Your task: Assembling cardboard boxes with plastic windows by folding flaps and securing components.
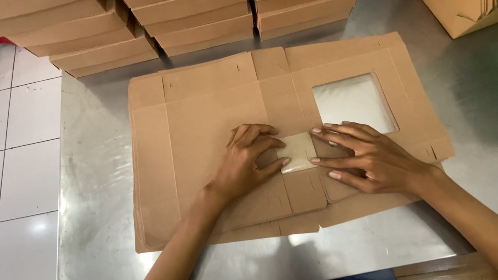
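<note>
Both hands, L (245,163) + R (367,158), grip spread, pressing small pale square patch (296,152) onto flat brown cardboard box blank (206,120) on steel counter (490,123); prob light, stiff, bendy at creases, best held by edges.

Single head-worn view, looking steeply down from close above the metal table (109,259) at the flat cardboard sheet (205,113), facing away from the wearer towards stacked boxes (190,10) at the far edge.
</note>
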